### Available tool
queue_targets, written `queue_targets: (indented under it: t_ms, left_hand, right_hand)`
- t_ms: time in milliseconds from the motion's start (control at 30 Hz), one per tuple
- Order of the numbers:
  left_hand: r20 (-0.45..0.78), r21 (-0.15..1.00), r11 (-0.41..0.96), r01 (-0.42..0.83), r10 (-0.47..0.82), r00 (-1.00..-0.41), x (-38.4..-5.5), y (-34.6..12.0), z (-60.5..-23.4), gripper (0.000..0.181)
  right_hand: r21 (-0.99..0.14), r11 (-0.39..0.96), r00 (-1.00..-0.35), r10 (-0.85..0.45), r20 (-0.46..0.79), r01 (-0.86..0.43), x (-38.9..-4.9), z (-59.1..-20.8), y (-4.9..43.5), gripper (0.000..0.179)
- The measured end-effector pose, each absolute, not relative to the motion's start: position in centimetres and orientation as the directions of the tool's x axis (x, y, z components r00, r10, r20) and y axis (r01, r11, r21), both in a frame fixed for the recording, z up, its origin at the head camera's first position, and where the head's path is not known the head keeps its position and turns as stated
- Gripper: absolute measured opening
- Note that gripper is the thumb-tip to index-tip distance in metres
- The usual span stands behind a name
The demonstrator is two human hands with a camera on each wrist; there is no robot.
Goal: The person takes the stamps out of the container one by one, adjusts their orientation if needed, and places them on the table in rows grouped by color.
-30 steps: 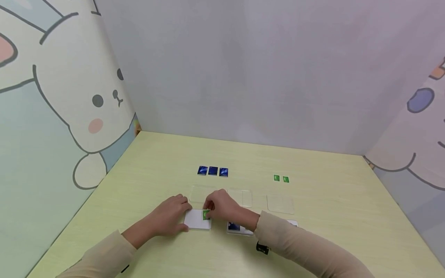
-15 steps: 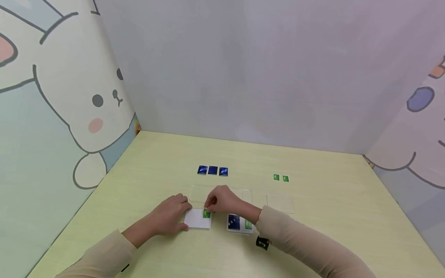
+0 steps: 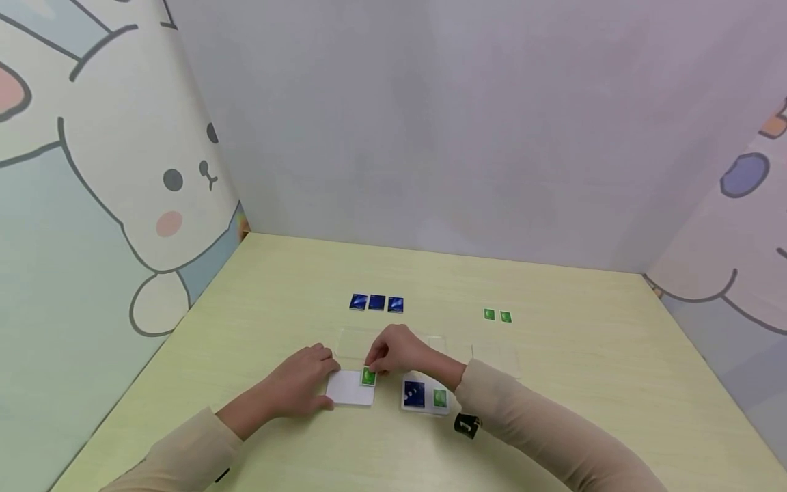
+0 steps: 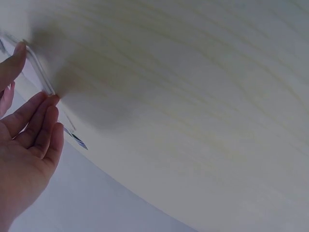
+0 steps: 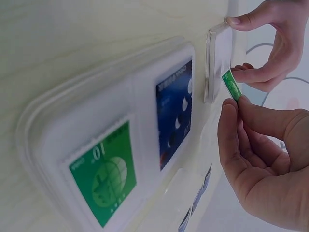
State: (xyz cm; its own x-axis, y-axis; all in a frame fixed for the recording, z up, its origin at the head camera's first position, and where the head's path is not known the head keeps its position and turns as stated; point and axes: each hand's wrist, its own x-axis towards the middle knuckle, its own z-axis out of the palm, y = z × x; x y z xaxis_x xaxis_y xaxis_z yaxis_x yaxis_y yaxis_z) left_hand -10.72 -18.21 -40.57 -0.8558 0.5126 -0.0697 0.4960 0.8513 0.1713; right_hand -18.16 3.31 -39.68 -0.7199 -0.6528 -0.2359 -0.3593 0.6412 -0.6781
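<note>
In the head view my left hand (image 3: 294,384) grips a shallow white case (image 3: 344,388) by its left end, thumb at the near edge and fingers at the far edge. My right hand (image 3: 398,352) pinches a small green postage stamp (image 3: 368,376) over that case's far right corner. The right wrist view shows the held stamp (image 5: 231,84) tilted, its upper corner right by the left index finger. Right of my hands lies a second white case (image 3: 428,404), bearing a dark blue stamp (image 3: 414,394) and a green stamp (image 3: 439,398). The left wrist view catches only the gripped case's edge (image 4: 41,72).
Several clear plastic covers (image 3: 358,342) lie in a row beyond the cases, the rightmost cover (image 3: 496,359) set apart. Farther back are three blue stamps (image 3: 377,302) and two green stamps (image 3: 497,315). Walls (image 3: 430,171) enclose the pale wooden table (image 3: 584,383).
My right hand and the pinched stamp have shifted slightly right and away from me. The right forearm has uncovered the second case's stamps. My left hand stays put on its case.
</note>
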Motion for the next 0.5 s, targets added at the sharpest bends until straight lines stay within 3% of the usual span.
queue_targets:
  t_ms: [500]
  left_hand:
    - [-0.066,0.175,0.851,0.495,0.512,-0.856,-10.73,-18.13,-40.54,0.05]
  right_hand:
    - [-0.686,0.658,-0.693,-0.65,-0.31,-0.311,-18.89,-39.09,4.1,0.008]
